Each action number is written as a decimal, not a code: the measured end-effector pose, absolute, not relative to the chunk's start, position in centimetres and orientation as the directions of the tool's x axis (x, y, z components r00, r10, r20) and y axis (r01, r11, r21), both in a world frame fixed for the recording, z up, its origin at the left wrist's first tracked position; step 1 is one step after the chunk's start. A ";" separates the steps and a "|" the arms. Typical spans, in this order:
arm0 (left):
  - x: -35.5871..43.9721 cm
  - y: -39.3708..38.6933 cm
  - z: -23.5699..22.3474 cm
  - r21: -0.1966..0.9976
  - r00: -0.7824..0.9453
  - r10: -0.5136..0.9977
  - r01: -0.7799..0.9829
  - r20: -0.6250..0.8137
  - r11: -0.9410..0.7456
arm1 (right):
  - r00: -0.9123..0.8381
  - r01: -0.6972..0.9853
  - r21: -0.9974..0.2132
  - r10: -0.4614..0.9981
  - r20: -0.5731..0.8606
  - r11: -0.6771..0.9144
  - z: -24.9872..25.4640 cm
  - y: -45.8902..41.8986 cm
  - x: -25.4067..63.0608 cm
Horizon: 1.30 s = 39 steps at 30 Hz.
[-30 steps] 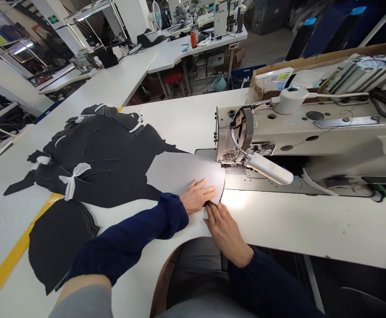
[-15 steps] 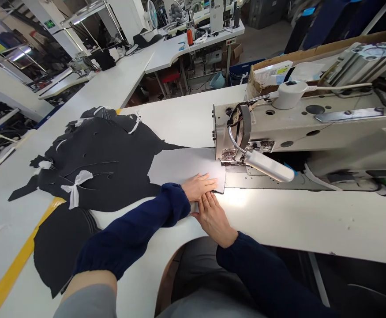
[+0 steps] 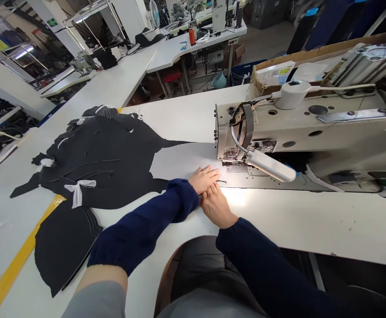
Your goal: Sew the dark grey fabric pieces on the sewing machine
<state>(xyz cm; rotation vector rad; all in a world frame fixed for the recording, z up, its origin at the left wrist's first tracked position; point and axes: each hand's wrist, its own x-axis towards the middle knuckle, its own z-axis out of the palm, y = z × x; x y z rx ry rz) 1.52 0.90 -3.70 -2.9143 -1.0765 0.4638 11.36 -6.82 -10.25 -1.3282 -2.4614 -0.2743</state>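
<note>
A light grey fabric piece (image 3: 182, 159) lies flat on the white table, its right end beside the needle area of the sewing machine (image 3: 235, 155). My left hand (image 3: 205, 179) rests on its near right part, palm down with fingers stretched out. Close against it, my right hand (image 3: 217, 205) has its fingers bent together over the fabric's near edge; the thumb is mostly hidden. A short dark edge shows just right of the fingertips. Dark grey cut fabric panels (image 3: 110, 150) lie heaped to the left, partly beneath the light grey piece.
White fabric ties (image 3: 77, 191) lie on the dark heap. A smaller stack of dark panels (image 3: 65, 247) sits nearer me, by yellow tape (image 3: 24, 260) on the table. A white lamp (image 3: 271, 165) hangs beside the machine head. Behind the machine stands a cardboard box (image 3: 257, 84).
Both hands have moved slightly away from me, and the light grey fabric's near edge has shifted away with them. My right hand's fingers are more curled. The view has shifted a little.
</note>
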 end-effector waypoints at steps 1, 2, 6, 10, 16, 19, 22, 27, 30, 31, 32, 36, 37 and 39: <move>1.6 1.1 -3.7 -0.104 0.716 0.641 0.641 -0.277 -0.760 | -0.513 0.838 0.021 0.774 0.372 0.545 -10.3 -6.6 11.4; 1.8 1.3 -3.7 -0.103 0.709 0.647 0.648 -0.281 -0.755 | -0.515 0.839 0.031 0.774 0.369 0.543 -10.4 -6.3 11.5; 2.2 2.2 -3.6 -0.085 0.675 0.677 0.687 -0.294 -0.722 | -0.518 0.842 0.053 0.775 0.362 0.537 -10.4 -5.2 11.7; 2.6 3.1 -3.7 -0.068 0.644 0.711 0.726 -0.282 -0.685 | -0.520 0.840 0.054 0.773 0.363 0.540 -10.3 -4.0 12.1; 3.5 4.6 -3.7 -0.015 0.594 0.755 0.783 -0.277 -0.622 | -0.524 0.830 0.003 0.779 0.345 0.557 -10.0 -2.2 12.9; 3.9 5.1 -3.2 0.002 0.567 0.772 0.806 -0.289 -0.591 | -0.528 0.822 -0.023 0.776 0.346 0.569 -9.9 -1.4 13.2; 4.1 5.4 -2.6 0.028 0.558 0.769 0.814 -0.312 -0.580 | -0.523 0.821 -0.033 0.774 0.357 0.570 -10.0 -1.0 13.3; 4.2 5.5 -2.8 0.072 0.544 0.779 0.831 -0.311 -0.552 | -0.501 0.821 -0.054 0.763 0.408 0.568 -10.4 -0.9 13.2; 4.4 5.6 -3.2 0.099 0.529 0.795 0.845 -0.296 -0.526 | -0.495 0.821 -0.052 0.754 0.432 0.568 -10.5 -0.8 13.1; 4.4 5.6 -3.4 0.110 0.526 0.799 0.848 -0.290 -0.518 | -0.497 0.820 -0.048 0.751 0.435 0.570 -10.5 -0.8 13.1; 4.4 5.6 -3.5 0.120 0.522 0.803 0.852 -0.287 -0.510 | -0.500 0.819 -0.043 0.747 0.437 0.573 -10.5 -0.8 13.2; 4.3 5.6 -3.7 0.148 0.507 0.817 0.862 -0.276 -0.485 | -0.521 0.804 -0.028 0.725 0.451 0.595 -10.6 -0.8 13.4; 4.3 5.7 -3.7 0.149 0.505 0.820 0.863 -0.270 -0.483 | -0.526 0.799 -0.024 0.719 0.453 0.600 -10.6 -0.8 13.5; 4.3 5.9 -3.9 0.147 0.515 0.817 0.857 -0.261 -0.494 | -0.538 0.793 -0.014 0.710 0.454 0.609 -10.7 -0.8 13.5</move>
